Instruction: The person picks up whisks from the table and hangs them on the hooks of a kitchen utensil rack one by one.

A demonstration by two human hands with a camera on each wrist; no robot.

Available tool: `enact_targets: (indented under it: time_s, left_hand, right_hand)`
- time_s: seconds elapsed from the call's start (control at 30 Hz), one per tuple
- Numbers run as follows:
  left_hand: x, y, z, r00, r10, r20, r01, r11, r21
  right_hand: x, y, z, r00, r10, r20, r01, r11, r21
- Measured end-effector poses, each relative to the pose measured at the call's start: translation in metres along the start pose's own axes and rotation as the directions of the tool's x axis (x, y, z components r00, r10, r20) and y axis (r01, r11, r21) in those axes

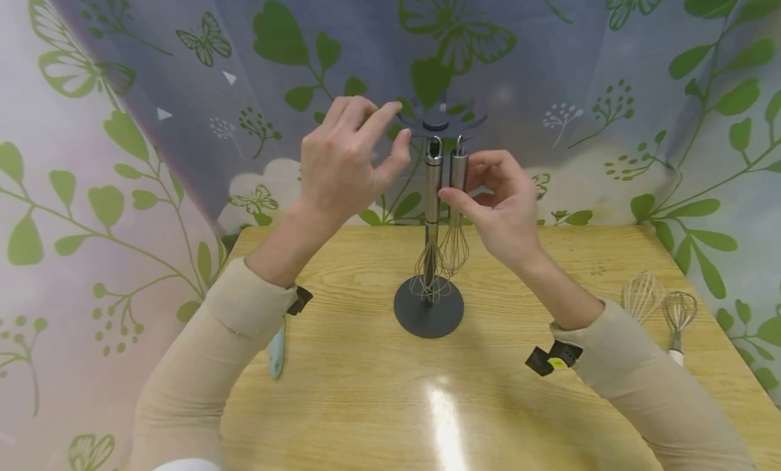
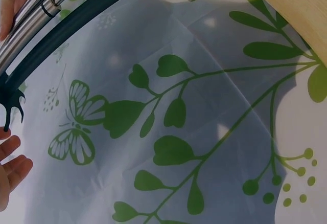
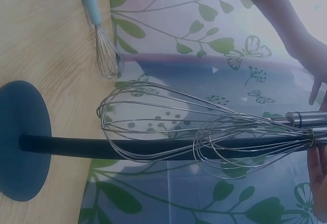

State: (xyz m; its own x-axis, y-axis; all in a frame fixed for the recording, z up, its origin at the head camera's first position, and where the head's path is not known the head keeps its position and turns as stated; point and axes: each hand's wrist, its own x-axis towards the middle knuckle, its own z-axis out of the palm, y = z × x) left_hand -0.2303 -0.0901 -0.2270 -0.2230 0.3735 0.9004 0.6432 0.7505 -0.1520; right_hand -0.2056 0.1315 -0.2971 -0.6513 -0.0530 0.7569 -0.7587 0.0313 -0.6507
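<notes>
Here, your right hand [image 1: 503,203] pinches a wire whisk [image 1: 458,169] by its handle, high beside the dark hook stand [image 1: 448,320].
Its shiny steel handle ends in a loop above, thin balloon wires below; another whisk [image 1: 433,179] hangs alongside. Your left hand [image 1: 350,149], thumb spread, fingertip at a hook [image 2: 7,114], grips nothing.

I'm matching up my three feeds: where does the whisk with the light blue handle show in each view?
Head: the light-blue-handled whisk is left of centre, below mid-height; only its handle shows.
Left wrist: not in this picture.
Right wrist: upper left, handle at the top edge, wires pointing down.
Shared landmark: the dark stand, central in head, upper left in left wrist, running sideways across right wrist.
</notes>
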Motion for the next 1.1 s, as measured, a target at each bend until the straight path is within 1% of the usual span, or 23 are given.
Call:
enact_targets:
  time_s: [0.17, 0.37, 0.57, 0.87, 1.1]
  left_hand:
    - [0.000, -0.001, 0.000, 1.000, 0.005, 0.006, -0.005, 1.000, 0.006]
    - [0.003, -0.002, -0.004, 1.000, -0.003, 0.020, 0.003, 1.000, -0.014]
    - [0.005, 0.001, -0.007, 1.000, -0.003, 0.005, 0.003, 1.000, -0.006]
    - [0.004, 0.008, -0.009, 1.000, 0.022, -0.009, -0.022, 1.000, 0.002]
    - [0.003, 0.011, -0.009, 1.000, 0.003, 0.006, -0.003, 1.000, 0.014]
  right_hand:
    - [-0.001, 0.000, 0.000, 1.000, -0.002, 0.001, 0.002, 1.000, 0.005]
    - [0.000, 0.001, 0.000, 1.000, -0.006, 0.001, 0.006, 1.000, 0.007]
    - [0.001, -0.001, 0.000, 1.000, -0.003, 0.002, 0.003, 1.000, -0.008]
    - [0.000, -0.003, 0.000, 1.000, 0.020, -0.004, -0.020, 0.999, -0.026]
    - [0.000, -0.003, 0.000, 1.000, 0.016, 0.001, -0.016, 0.999, -0.041]
